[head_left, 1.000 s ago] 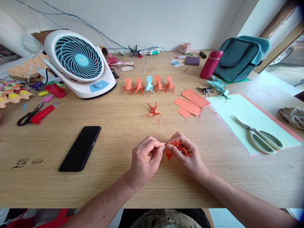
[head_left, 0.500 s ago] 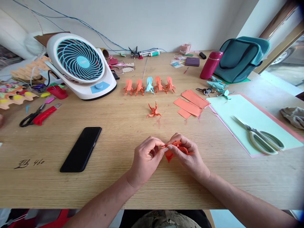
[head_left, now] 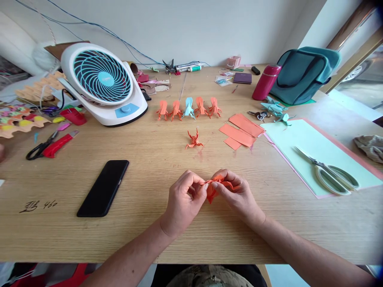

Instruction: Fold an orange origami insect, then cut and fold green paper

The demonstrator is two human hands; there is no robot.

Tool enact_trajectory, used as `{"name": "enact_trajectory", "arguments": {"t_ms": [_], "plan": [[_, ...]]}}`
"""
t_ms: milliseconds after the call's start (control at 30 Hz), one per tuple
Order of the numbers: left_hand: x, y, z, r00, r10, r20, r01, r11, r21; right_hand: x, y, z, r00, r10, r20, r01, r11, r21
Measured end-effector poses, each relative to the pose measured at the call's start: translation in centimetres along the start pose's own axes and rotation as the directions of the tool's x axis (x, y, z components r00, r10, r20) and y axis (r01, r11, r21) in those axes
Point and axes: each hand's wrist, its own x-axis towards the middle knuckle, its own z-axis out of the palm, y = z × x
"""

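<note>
Between my hands, above the near part of the wooden table (head_left: 143, 235), is a folded orange paper piece (head_left: 211, 192). My left hand (head_left: 185, 199) pinches a thin, pointed strip of it between thumb and index finger. From the right side, my right hand (head_left: 236, 193) grips the body of the same piece, and its fingers hide part of the folds. Farther back stands a single orange paper figure (head_left: 194, 139) with thin legs. Behind it is a row of several paper figures, orange ones (head_left: 176, 109) and one light blue (head_left: 188, 107).
Orange paper strips (head_left: 237, 134) and green sheets (head_left: 302, 147) with scissors (head_left: 332, 173) lie to the right. On the left are a black phone (head_left: 103, 188), a red cutter (head_left: 60, 144) and a white fan (head_left: 103, 81). A pink bottle (head_left: 266, 82) stands at the back right.
My left fingertips have shifted slightly left, and more of the thin orange strip shows between the hands. The view has moved a little.
</note>
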Motion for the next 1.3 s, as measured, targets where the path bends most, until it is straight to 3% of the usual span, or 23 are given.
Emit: {"name": "enact_trajectory", "arguments": {"t_ms": [233,367,500,733,867,1033,1300], "plan": [[0.0,-0.2,0.0,0.999,0.041,0.018,-0.041,0.999,-0.009,0.1,-0.1,0.2,0.999,-0.016,0.033,0.016,1.000,0.002],[0.1,-0.1,-0.1,1.000,0.008,-0.025,-0.009,1.000,-0.023,0.0,0.0,0.3,0.998,0.006,0.063,-0.009,0.999,0.040],[0.3,0.1,-0.1,0.998,-0.054,0.012,0.055,0.994,-0.097,0.1,0.0,0.1,0.997,0.023,0.075,-0.024,1.000,0.018],[0.6,-0.2,-0.2,0.999,-0.038,-0.032,0.032,0.986,-0.164,0.4,-0.2,-0.1,0.999,0.006,0.053,-0.006,1.000,0.004],[0.7,-0.4,-0.3,0.991,-0.134,0.020,0.135,0.964,-0.230,0.6,0.1,-0.4,1.000,0.008,-0.004,-0.008,1.000,0.017],[0.5,-0.8,0.2,0.950,-0.275,0.147,0.304,0.921,-0.242,0.8,0.3,-0.6,0.998,0.038,-0.055,-0.033,0.995,0.094],[0.5,-1.0,0.5,0.924,-0.340,0.173,0.380,0.863,-0.334,0.8,-0.2,-0.4,1.000,0.028,-0.006,-0.027,0.997,0.070]]}}
